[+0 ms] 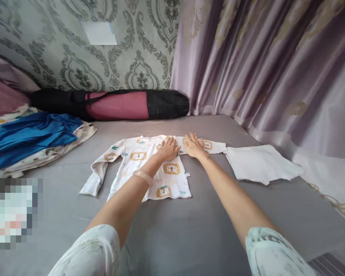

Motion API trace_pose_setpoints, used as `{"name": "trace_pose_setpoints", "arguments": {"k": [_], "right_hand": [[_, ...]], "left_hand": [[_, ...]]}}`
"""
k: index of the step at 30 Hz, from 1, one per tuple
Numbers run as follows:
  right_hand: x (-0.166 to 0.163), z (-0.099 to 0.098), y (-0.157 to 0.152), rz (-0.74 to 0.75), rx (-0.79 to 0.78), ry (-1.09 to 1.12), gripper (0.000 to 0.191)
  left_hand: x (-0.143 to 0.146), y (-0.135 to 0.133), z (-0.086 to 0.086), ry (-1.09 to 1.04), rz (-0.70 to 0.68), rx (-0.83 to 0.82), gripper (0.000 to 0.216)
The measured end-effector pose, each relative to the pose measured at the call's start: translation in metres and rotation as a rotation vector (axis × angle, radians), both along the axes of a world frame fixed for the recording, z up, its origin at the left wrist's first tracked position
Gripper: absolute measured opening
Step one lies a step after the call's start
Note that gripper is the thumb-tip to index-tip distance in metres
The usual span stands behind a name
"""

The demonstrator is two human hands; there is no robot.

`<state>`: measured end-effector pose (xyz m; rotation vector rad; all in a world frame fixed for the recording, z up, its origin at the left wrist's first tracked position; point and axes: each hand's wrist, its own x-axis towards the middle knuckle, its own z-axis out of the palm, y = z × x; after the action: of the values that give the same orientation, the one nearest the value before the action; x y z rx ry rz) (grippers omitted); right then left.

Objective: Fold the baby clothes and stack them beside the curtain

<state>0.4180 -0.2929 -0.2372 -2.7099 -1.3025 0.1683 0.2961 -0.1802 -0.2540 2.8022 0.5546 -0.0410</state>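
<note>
A small white long-sleeved shirt [149,165] printed with lion faces lies spread on the grey bed sheet [207,218]. My left hand [168,148] rests flat on the shirt's chest near the right shoulder, fingers spread. On the sleeve stretched out to the right lies my right hand [194,145], also flat with its fingers apart. The sleeve on the left bends downward, with a fold partway along it. Both hands press on the cloth without gripping it, and my left forearm hides part of the shirt front.
A folded white garment [258,163] touches the right sleeve's cuff. Blue cloth [37,132] lies heaped with other fabrics at the left. Along the patterned wall sits a long black and pink rolled-up bag [117,105]. A purple curtain [235,61] hangs at the right.
</note>
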Motion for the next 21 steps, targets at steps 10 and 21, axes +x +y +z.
{"name": "trace_pose_setpoints", "arguments": {"k": [10, 21], "right_hand": [[-0.043, -0.026, 0.05, 0.21, 0.012, 0.002, 0.066], [-0.067, -0.01, 0.069, 0.223, -0.001, -0.134, 0.059]], "left_hand": [[-0.137, 0.023, 0.024, -0.061, -0.131, 0.01, 0.039], [-0.285, 0.048, 0.044, -0.474, 0.699, -0.161, 0.037]]}}
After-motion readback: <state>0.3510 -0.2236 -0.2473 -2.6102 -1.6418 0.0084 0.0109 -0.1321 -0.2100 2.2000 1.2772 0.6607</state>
